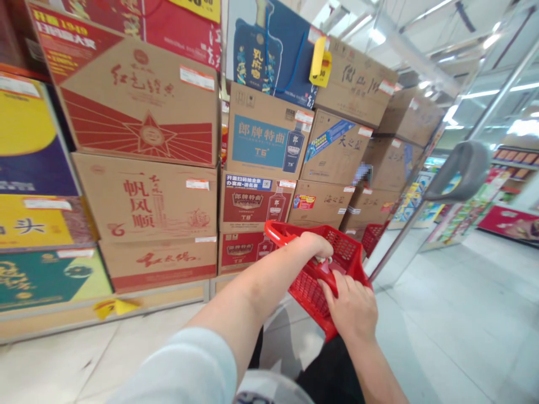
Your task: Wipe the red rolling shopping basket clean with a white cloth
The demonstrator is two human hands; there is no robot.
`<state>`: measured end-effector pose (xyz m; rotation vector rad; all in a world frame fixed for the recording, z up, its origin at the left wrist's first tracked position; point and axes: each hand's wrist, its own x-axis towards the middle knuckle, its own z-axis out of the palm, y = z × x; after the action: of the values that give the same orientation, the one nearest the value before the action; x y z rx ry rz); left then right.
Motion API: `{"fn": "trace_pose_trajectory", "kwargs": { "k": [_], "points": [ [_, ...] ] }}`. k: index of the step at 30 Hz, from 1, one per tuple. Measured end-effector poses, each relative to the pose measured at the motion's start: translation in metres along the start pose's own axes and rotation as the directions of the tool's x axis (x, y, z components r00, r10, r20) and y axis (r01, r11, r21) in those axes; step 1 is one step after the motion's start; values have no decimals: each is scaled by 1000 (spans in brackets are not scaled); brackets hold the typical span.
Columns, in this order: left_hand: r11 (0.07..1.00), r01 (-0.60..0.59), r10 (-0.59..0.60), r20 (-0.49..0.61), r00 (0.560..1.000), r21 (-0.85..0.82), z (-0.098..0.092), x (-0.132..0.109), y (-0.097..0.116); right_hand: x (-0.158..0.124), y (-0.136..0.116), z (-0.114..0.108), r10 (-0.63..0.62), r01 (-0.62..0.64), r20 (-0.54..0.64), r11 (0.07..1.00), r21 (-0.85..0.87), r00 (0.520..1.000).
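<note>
Basket (311,294) in red plastic, just one near the body, sits in front of the person's legs, tilted, below the stacked cartons. The right hand (353,306) is curled round its handle (316,272), thumb on one side and fingers over the other. The left hand (316,247) bends down over the same handle, close beside the right; its fingers are mostly hidden, so I cannot tell how tightly they grip, or whether they pinch the small pale bit beneath them.

The step in hand looks like steadying or adjusting the basket by its handle. My guess is that the next move calls for a firm right-hand hold and some care to keep the rim off the cartons.

Counting: two hands, one basket, and three yellow price signs, one of them lying low by the shelf base (115,307). Three kraft cartons (145,196) make the nearest stack; beside it stand three more, one with a blue label (259,140) and two dark red (255,205). Farther right, overlap prevents a sure count. Another red patch (373,238) beyond the basket may be its reflection; I cannot tell.
</note>
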<state>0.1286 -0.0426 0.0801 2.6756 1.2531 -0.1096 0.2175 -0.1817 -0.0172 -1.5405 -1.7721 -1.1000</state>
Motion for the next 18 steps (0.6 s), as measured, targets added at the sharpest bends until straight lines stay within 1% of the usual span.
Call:
{"fn": "trace_pose_trajectory", "kwargs": {
  "k": [2,4,6,9,11,12,13,14,15,16,17,18],
  "points": [
    [998,24,-25,6,1000,63,0,-8,6,0,0,0,3,-3,-4,1000,-4,1000],
    [994,36,-34,-20,999,106,0,-20,11,-1,0,-1,4,-4,-15,1000,-14,1000],
    [991,17,-9,-56,998,136,2,-33,11,-2,0,-2,0,-1,-28,1000,-27,1000],
    [987,-40,71,-195,978,158,11,-49,4,-5,0,-2,-7,5,-55,999,-32,998],
    [986,-61,109,-326,939,156,22,-56,-6,-6,0,-1,-10,9,-68,1000,-19,998],
    [987,-64,119,-406,906,146,29,-58,-11,-6,1,0,-11,10,-69,1000,-10,998],
    [986,-80,142,-493,858,144,37,-59,-17,-6,1,1,-11,11,-66,1000,-2,998],
    [982,-111,181,-579,795,154,46,-61,-23,-5,1,2,-8,8,-61,1000,4,998],
    [973,-152,230,-661,714,175,55,-62,-29,-5,1,3,-1,1,-55,1000,9,999],
    [956,-203,295,-713,636,214,64,-64,-34,-4,2,5,9,-8,-48,1000,12,999],
    [936,-248,351,-739,576,251,71,-66,-39,-3,2,6,20,-20,-43,1000,14,999],
    [919,-282,388,-753,531,276,76,-68,-42,-3,2,8,31,-31,-40,999,17,999]
  ]
}}
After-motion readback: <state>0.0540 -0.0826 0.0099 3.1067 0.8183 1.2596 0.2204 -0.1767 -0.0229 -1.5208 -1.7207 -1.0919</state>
